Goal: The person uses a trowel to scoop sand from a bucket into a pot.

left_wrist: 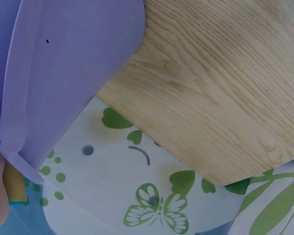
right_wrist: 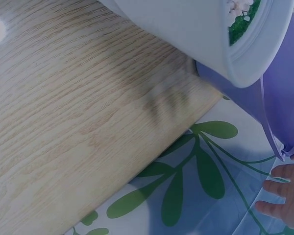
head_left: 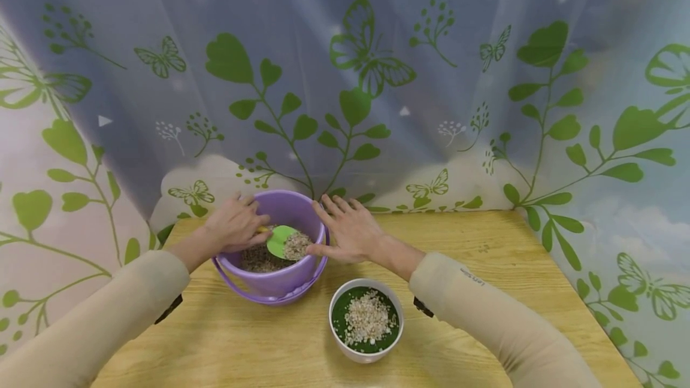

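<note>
My left hand (head_left: 237, 223) reaches over the left rim of a purple bucket (head_left: 259, 283) and grips the yellow handle of a small green shovel (head_left: 277, 240). Pale gravel (head_left: 296, 246) lies on the shovel's blade, above darker gravel (head_left: 261, 260) inside the bucket. At the left edge of the left wrist view, the handle's end (left_wrist: 14, 183) sticks out beside the hand. With fingers spread and fairly straight, my right hand (head_left: 353, 233) touches the bucket's right rim, its thumb beside the blade. The right wrist view catches these fingers (right_wrist: 279, 188) by the bucket's side.
A white bowl (head_left: 366, 357) stands in front of the bucket to the right, with pale pebbles (head_left: 369, 318) over a green layer. Both containers are on a wooden table (head_left: 458, 292). A curtain (head_left: 302, 11) printed with leaves and butterflies hangs behind the table and along its sides.
</note>
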Demonstrator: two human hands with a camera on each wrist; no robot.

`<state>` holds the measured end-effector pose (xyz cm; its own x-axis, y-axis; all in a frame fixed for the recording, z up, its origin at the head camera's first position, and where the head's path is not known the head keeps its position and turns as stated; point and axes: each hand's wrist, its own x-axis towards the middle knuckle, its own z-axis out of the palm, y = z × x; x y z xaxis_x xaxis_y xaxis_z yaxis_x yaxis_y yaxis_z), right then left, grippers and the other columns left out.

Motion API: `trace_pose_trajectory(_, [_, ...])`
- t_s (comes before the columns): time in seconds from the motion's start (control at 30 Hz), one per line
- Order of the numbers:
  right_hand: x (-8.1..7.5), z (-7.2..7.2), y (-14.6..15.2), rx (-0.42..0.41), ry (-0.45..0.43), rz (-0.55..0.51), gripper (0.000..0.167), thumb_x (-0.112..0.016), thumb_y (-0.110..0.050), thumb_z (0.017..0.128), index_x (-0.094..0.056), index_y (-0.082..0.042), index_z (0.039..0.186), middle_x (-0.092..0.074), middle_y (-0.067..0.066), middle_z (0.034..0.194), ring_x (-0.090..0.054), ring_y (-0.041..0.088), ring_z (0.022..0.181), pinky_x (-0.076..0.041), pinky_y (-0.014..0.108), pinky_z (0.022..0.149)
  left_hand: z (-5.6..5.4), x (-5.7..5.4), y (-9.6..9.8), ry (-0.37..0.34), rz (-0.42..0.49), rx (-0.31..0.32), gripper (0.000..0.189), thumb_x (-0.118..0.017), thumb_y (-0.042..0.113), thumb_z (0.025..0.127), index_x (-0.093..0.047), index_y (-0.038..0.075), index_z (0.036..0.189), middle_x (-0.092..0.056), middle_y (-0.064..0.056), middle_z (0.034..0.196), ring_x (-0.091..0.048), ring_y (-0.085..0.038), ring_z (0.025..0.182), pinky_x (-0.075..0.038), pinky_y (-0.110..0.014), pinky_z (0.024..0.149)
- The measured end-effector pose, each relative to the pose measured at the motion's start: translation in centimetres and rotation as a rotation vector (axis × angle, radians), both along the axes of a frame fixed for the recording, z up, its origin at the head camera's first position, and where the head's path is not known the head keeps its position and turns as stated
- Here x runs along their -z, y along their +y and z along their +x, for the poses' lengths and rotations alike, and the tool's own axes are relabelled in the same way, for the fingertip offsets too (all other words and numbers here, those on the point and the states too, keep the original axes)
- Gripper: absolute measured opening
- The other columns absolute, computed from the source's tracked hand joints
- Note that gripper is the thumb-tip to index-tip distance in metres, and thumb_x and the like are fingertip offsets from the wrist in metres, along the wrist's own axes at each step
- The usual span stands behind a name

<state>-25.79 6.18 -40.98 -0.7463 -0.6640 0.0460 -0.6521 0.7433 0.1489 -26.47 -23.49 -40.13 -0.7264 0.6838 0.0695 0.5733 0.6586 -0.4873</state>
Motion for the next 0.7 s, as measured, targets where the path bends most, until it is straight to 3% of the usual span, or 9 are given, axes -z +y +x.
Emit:
trace_pose_trajectory(0.27, [0.2, -0.1, 0.1, -0.008, 0.015, -0.003, 0.103, -0.027, -0.086, 0.096, -0.013, -0.015, 0.170, -0.025, 0.016, 0.175, -0.034, 0.037, 0.160, -0.033, 0.057, 0.127, 0.1, -0.1, -0.5, 0.030, 0.050, 0.011, 0.045, -0.055, 0.057, 0.102, -0.075, 0.019, 0.112, -0.070, -0.009, 0.092, -0.060, -0.026, 0.088, -0.046, -0.038, 0.074])
trace_pose_trajectory(0.7, [0.2, -0.1, 0.1, -0.006, 0.028, 0.008, 0.103, -0.028, -0.086, 0.096, -0.012, -0.017, 0.170, -0.024, 0.015, 0.175, -0.033, 0.036, 0.160, -0.033, 0.056, 0.127, 0.5, -0.8, -1.5, 0.033, 0.137, -0.016, 0.039, -0.056, 0.055, 0.101, -0.070, 0.019, 0.100, -0.071, -0.009, 0.092, -0.057, -0.025, 0.081, -0.041, -0.038, 0.070])
